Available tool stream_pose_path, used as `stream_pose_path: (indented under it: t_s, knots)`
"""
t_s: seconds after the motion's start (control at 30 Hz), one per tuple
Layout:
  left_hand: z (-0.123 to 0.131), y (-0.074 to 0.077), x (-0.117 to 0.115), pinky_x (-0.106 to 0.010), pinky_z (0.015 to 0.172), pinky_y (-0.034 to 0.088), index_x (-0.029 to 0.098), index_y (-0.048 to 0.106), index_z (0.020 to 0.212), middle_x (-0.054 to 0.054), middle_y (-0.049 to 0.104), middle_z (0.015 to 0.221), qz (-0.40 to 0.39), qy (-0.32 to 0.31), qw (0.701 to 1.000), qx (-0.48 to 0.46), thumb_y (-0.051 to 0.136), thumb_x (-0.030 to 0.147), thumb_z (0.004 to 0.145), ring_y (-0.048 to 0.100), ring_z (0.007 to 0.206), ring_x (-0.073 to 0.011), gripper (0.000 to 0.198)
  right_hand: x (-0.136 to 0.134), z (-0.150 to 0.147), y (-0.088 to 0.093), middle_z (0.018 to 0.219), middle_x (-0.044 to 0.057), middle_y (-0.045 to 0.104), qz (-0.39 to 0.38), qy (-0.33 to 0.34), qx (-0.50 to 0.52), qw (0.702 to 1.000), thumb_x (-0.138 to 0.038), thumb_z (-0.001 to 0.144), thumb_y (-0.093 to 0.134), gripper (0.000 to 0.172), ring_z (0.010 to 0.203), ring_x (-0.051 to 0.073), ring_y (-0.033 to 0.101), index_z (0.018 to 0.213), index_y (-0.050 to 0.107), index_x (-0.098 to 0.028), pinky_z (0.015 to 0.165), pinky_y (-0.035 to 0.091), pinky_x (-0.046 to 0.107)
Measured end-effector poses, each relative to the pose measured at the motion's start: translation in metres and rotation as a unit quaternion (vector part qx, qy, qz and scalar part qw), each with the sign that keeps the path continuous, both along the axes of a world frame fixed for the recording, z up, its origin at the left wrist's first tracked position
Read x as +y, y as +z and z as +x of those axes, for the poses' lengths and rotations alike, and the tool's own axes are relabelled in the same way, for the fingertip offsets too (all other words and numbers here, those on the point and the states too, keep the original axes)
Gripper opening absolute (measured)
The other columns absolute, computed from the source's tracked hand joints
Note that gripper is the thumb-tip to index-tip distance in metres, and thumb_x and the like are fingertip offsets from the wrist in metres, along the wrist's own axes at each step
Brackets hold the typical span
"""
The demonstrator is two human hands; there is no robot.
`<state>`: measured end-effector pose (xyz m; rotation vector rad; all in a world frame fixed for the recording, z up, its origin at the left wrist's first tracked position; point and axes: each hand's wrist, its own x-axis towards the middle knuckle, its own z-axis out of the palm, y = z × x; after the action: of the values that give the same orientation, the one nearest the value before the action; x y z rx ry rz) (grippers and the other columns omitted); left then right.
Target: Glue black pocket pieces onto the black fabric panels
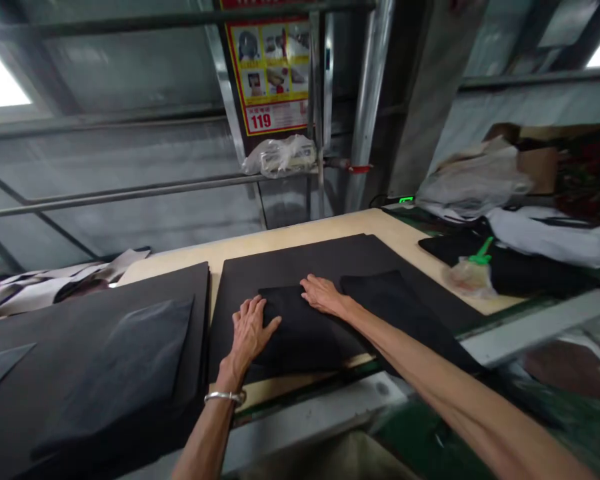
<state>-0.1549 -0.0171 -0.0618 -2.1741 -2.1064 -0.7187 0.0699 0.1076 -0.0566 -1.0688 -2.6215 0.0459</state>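
A dark fabric piece (pixel 300 333) lies on a larger black sheet (pixel 290 260) in the middle of the table. My left hand (pixel 250 328) rests at the left edge of this piece, thumb spread away from the fingers. My right hand (pixel 323 294) lies flat on its upper right edge, fingers extended to the left. Neither hand grips anything. Just right of my right hand, a second dark piece (pixel 405 307) lies on the same sheet and reaches past the table's front edge, partly behind my right forearm.
Stacked black sheets (pixel 180 287) with a dark piece (pixel 130 360) on top lie at the left. Rightward are a bag with a green-topped item (pixel 473 275), black cloth (pixel 525 270) and white cloth (pixel 550 237). Metal bars (pixel 130 193) cross behind the table (pixel 325 227).
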Motion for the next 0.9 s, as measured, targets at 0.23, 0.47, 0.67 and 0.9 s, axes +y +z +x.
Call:
stream_pose_path:
  t_s: [0.23,0.47,0.67,0.9]
  knots:
    - [-0.004,-0.005,0.0,-0.055,0.098,0.04,0.021,0.054,0.13,-0.015,0.051,0.142,0.007,-0.004,1.0,0.001,0.053,0.048,0.09,0.041,0.13,-0.0351,0.048,-0.025,0.119,0.049,0.115,0.012,0.067,0.055,-0.147,0.186,0.97,-0.038,0.094,0.044,0.042,0.101,0.024,0.064,0.128,0.058,-0.019,0.091,0.051,0.037]
    - [-0.007,-0.011,0.003,-0.056,0.099,0.041,0.02,0.054,0.13,-0.014,0.051,0.143,-0.004,0.002,1.0,0.01,0.047,0.052,0.09,0.04,0.132,-0.0348,0.052,-0.058,0.306,0.045,0.106,0.017,0.069,0.075,-0.511,0.285,0.807,-0.029,0.082,0.05,0.042,0.094,0.026,0.067,0.118,0.059,-0.01,0.088,0.051,0.04]
    - [-0.013,-0.02,0.008,-0.06,0.096,0.042,0.019,0.054,0.129,-0.014,0.05,0.144,-0.007,0.005,1.0,0.013,0.039,0.059,0.087,0.04,0.133,-0.0378,0.06,-0.049,0.324,0.025,0.111,0.018,0.069,0.008,-0.554,0.228,0.8,-0.034,0.076,0.066,0.047,0.1,0.028,0.067,0.114,0.062,-0.008,0.084,0.051,0.032]
    - [-0.019,-0.026,0.01,-0.06,0.095,0.042,0.02,0.054,0.128,-0.012,0.052,0.143,-0.009,0.002,1.0,0.013,0.032,0.064,0.085,0.04,0.133,-0.0386,0.066,-0.023,0.318,0.019,0.11,0.017,0.069,-0.019,-0.58,0.204,0.789,-0.044,0.078,0.069,0.049,0.1,0.03,0.067,0.113,0.062,-0.012,0.078,0.05,0.031]
